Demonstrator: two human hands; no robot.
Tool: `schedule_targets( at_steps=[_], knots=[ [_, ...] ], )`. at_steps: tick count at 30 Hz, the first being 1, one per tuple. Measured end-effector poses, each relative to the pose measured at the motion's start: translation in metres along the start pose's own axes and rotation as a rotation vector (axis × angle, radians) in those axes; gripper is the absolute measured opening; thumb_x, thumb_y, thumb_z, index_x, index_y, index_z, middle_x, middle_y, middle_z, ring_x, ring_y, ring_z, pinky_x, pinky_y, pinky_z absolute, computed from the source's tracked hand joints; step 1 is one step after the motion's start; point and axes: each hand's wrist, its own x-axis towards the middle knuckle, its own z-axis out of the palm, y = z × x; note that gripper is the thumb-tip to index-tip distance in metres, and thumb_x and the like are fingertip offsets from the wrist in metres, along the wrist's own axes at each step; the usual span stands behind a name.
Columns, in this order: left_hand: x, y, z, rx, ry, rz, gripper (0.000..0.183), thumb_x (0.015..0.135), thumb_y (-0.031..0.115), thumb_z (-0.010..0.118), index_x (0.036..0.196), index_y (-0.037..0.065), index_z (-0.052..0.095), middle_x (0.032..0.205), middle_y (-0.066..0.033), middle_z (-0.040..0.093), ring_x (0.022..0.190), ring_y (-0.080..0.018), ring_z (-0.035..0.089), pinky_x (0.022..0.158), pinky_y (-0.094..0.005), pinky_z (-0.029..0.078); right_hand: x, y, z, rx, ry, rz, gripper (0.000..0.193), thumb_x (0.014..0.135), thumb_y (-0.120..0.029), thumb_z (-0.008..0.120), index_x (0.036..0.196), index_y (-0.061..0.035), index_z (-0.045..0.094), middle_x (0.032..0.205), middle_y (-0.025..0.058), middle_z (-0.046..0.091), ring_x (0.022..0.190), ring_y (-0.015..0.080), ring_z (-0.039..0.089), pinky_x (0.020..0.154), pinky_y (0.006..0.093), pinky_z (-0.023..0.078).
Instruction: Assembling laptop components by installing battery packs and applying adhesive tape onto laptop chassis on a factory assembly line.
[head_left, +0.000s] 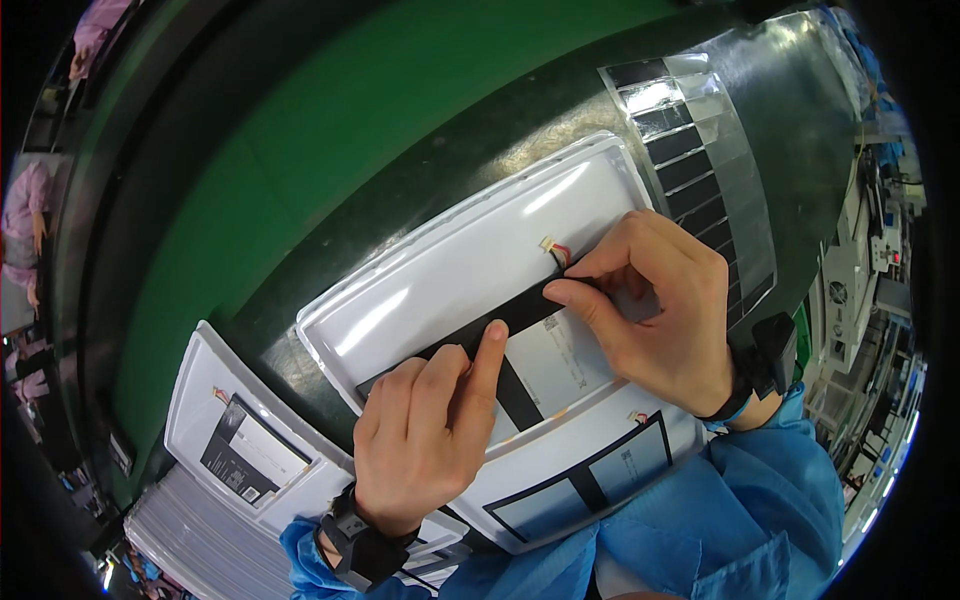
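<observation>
A white plastic tray [470,250] lies tilted on the dark work surface. In it sits a flat silver pouch cell [560,355] with a black tape strip [515,315] along its upper edge and a small connector with red wire [553,248] at the corner. My left hand [425,440] presses its index fingertip on the black strip near its middle. My right hand [665,310] pinches the strip's right end beside the connector with thumb and forefinger. A second taped cell [590,480] lies in the tray's near compartment.
A sheet of black tape strips on clear backing [700,170] lies at the upper right. Another white tray holding a cell [245,450] tops a stack of trays [190,545] at the lower left. A green belt [290,160] runs behind. Other people work at far left.
</observation>
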Motion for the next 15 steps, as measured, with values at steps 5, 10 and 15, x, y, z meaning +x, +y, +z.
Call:
schedule_targets(
  at_steps=[5, 10, 15],
  knots=[
    [0.0007, 0.0008, -0.0003, -0.002, 0.006, -0.007, 0.050, 0.073, -0.001, 0.070, 0.122, 0.005, 0.075, 0.099, -0.0060, 0.058, 0.079, -0.0188, 0.059, 0.066, -0.0305, 0.054, -0.0018, 0.0056, 0.0040, 0.024, 0.024, -0.010, 0.018, 0.078, -0.001, 0.086, 0.084, -0.0012, 0.068, 0.078, 0.0040, 0.060, 0.063, 0.0090, 0.057, 0.054, 0.0230, 0.045],
    [0.0018, 0.0017, -0.0014, -0.017, -0.004, -0.014, 0.052, 0.072, -0.003, 0.069, 0.123, 0.005, 0.075, 0.099, -0.0062, 0.057, 0.079, -0.0193, 0.058, 0.067, -0.0311, 0.053, -0.0007, 0.0050, 0.0027, 0.022, 0.013, -0.007, 0.019, 0.079, -0.001, 0.085, 0.085, -0.0009, 0.067, 0.078, 0.0052, 0.060, 0.062, 0.0118, 0.058, 0.055, 0.0246, 0.047],
    [0.0007, 0.0024, -0.0027, -0.023, -0.005, -0.024, 0.054, 0.071, -0.004, 0.068, 0.124, 0.004, 0.074, 0.098, -0.0063, 0.057, 0.080, -0.0200, 0.058, 0.068, -0.0319, 0.053, -0.0019, -0.0018, -0.0017, -0.038, -0.028, -0.030, 0.022, 0.078, -0.001, 0.085, 0.090, -0.0013, 0.066, 0.082, 0.0055, 0.060, 0.066, 0.0158, 0.060, 0.060, 0.0273, 0.049]
  ],
)
